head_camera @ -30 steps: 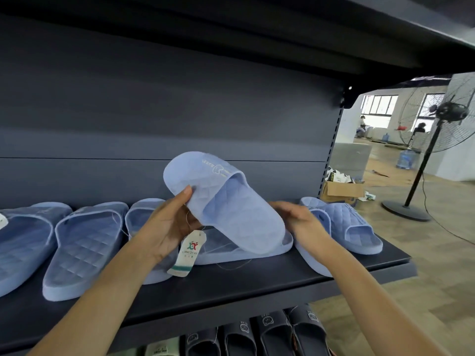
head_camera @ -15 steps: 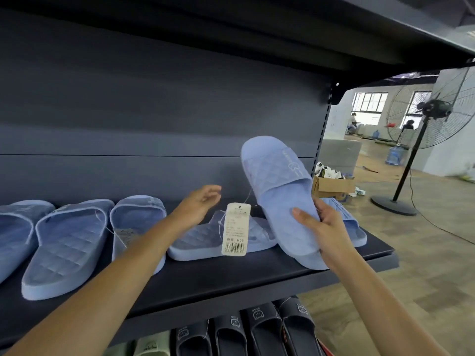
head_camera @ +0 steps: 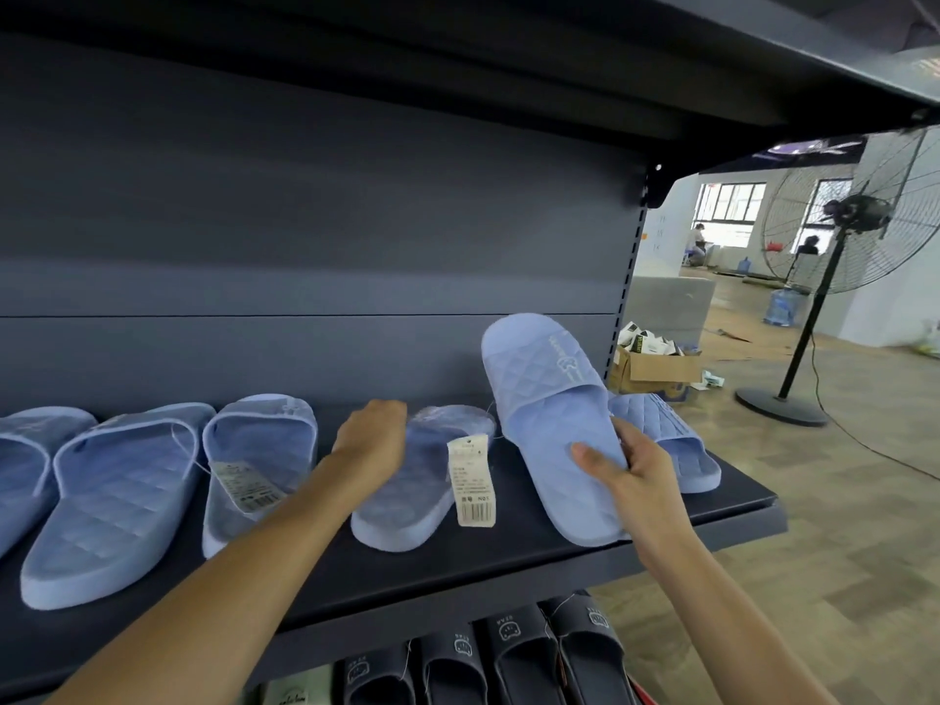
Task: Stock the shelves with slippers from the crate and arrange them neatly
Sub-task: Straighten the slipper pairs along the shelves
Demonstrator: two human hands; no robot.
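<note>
A light blue quilted foam slipper (head_camera: 549, 414) stands tilted, toe up, at right centre, over the dark grey metal shelf (head_camera: 508, 567). The right hand (head_camera: 630, 480) grasps its heel end, thumb across the footbed. The left hand (head_camera: 374, 440) lies knuckles-up on a matching slipper (head_camera: 407, 496) lying flat beside it; whether its bent fingers clutch it I cannot tell. Six blue slippers show in all, five lying on the shelf, with two white paper tags (head_camera: 473, 480). Four black slippers (head_camera: 519, 648) sit on the shelf below. At right, an open brown cardboard box (head_camera: 656, 371) holds small packets.
</note>
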